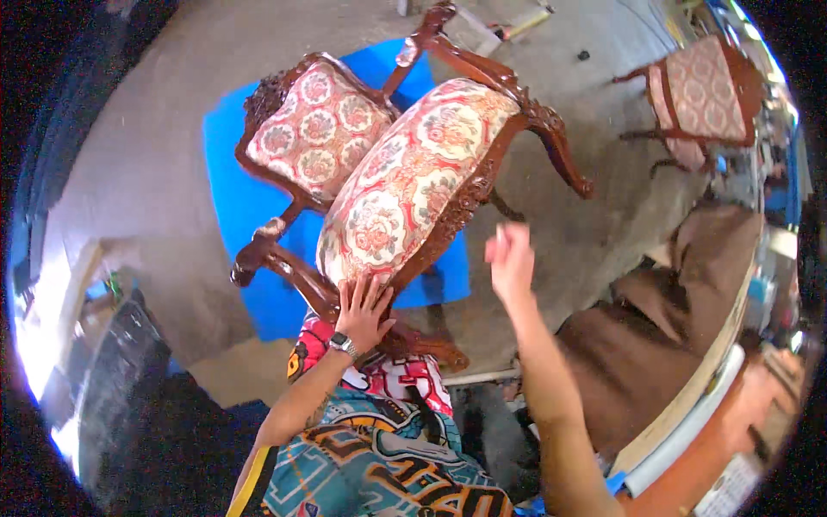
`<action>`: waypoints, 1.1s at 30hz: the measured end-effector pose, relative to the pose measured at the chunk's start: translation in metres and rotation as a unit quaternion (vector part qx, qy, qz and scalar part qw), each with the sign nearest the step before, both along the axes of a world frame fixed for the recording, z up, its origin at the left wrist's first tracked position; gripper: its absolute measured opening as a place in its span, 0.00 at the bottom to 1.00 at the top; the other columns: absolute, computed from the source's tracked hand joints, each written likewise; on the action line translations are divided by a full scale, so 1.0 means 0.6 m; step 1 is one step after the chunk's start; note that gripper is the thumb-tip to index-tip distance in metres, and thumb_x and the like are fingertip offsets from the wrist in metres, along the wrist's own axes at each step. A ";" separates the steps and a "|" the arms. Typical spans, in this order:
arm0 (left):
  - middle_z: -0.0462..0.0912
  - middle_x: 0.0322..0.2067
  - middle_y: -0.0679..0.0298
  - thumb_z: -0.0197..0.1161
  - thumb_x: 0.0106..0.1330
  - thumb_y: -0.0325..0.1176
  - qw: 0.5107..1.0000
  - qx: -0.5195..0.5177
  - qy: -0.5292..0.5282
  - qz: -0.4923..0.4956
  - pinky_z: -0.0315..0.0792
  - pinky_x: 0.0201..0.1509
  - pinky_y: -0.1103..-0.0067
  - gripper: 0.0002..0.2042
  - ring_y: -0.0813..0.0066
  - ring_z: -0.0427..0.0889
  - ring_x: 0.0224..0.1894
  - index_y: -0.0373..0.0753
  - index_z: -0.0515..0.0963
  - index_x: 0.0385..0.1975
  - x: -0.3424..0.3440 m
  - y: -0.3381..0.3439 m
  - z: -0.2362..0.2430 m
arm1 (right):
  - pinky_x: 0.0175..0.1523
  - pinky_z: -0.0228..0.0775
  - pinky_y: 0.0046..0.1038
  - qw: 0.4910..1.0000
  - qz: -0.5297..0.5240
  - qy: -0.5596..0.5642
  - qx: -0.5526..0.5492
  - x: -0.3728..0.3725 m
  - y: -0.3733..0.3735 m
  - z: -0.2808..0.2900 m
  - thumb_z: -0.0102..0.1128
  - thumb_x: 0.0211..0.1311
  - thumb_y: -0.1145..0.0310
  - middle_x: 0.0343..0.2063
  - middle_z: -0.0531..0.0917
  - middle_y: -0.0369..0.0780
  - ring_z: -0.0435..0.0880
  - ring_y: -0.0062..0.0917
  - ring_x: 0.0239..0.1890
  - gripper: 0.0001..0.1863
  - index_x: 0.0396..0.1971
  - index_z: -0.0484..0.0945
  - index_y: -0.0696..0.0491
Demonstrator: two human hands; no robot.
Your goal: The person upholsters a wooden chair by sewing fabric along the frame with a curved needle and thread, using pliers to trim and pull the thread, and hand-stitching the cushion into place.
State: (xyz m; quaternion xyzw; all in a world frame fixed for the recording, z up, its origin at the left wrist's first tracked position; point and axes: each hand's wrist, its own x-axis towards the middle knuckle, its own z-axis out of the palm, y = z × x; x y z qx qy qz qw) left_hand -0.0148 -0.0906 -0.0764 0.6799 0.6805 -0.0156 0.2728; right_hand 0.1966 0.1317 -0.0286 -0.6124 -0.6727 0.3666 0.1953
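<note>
A carved dark-wood armchair [469, 194] with a patterned red and cream seat [405, 172] is tipped in front of me. Its matching padded backrest [319, 129] points to the far left. My left hand [363, 312], with a watch on the wrist, lies with fingers stretched out on the near corner of the seat, by the wooden frame. Off to the right of the chair, my right hand [510, 263] is raised in the air, touching no part of it. Its fingers are curled closed, and whatever they may hold is hidden.
Under the chair lies a blue sheet [228, 172] on the concrete floor. A similar upholstered chair [702, 95] stands at the far right. Brown material [663, 336] is draped at the right, beside a long pale roll [689, 422]. A dark wrapped object [125, 379] sits at the left.
</note>
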 end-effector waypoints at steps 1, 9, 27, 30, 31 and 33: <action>0.53 0.67 0.58 0.56 0.57 0.55 0.999 0.037 0.007 0.023 0.39 0.68 0.47 0.33 0.53 0.46 0.69 0.49 0.62 0.63 0.001 -0.007 -0.005 | 0.28 0.70 0.40 0.994 0.059 -0.026 0.091 -0.045 0.058 -0.008 0.54 0.63 0.66 0.20 0.79 0.47 0.80 0.45 0.24 0.08 0.32 0.69 0.54; 0.51 0.68 0.61 0.58 0.56 0.54 0.993 0.080 -0.046 0.071 0.36 0.70 0.50 0.34 0.55 0.45 0.70 0.49 0.61 0.64 0.007 -0.030 -0.031 | 0.35 0.70 0.43 0.901 0.298 -0.291 0.123 -0.238 0.158 -0.047 0.56 0.58 0.66 0.22 0.80 0.49 0.80 0.47 0.29 0.06 0.31 0.71 0.51; 0.50 0.66 0.45 0.63 0.54 0.51 0.864 -0.061 -0.100 0.489 0.48 0.67 0.53 0.40 0.45 0.50 0.67 0.42 0.55 0.65 0.127 -0.662 -0.073 | 0.43 0.73 0.40 0.844 0.275 -0.380 -0.261 0.511 -0.551 0.074 0.53 0.58 0.48 0.38 0.81 0.51 0.80 0.46 0.40 0.27 0.49 0.72 0.54; 0.53 0.65 0.45 0.61 0.54 0.55 0.811 -0.210 -0.110 0.535 0.53 0.66 0.56 0.41 0.43 0.54 0.65 0.40 0.55 0.65 0.167 -0.805 -0.096 | 0.45 0.72 0.38 0.821 0.245 -0.377 -0.351 0.622 -0.681 0.112 0.54 0.58 0.50 0.39 0.81 0.50 0.80 0.43 0.41 0.24 0.46 0.74 0.54; 0.57 0.63 0.45 0.63 0.53 0.51 0.778 -0.273 -0.156 0.544 0.55 0.66 0.60 0.41 0.45 0.57 0.65 0.40 0.55 0.65 0.176 -0.834 -0.106 | 0.46 0.71 0.38 0.817 0.238 -0.372 -0.371 0.645 -0.708 0.117 0.54 0.58 0.50 0.39 0.81 0.50 0.80 0.42 0.42 0.24 0.45 0.75 0.54; 0.63 0.61 0.45 0.65 0.52 0.49 0.781 -0.301 -0.152 0.525 0.57 0.66 0.68 0.40 0.52 0.61 0.64 0.35 0.58 0.63 0.198 -0.869 -0.120 | 0.47 0.70 0.36 0.834 0.224 -0.341 -0.371 0.666 -0.729 0.113 0.55 0.58 0.51 0.40 0.80 0.49 0.79 0.40 0.43 0.22 0.43 0.77 0.53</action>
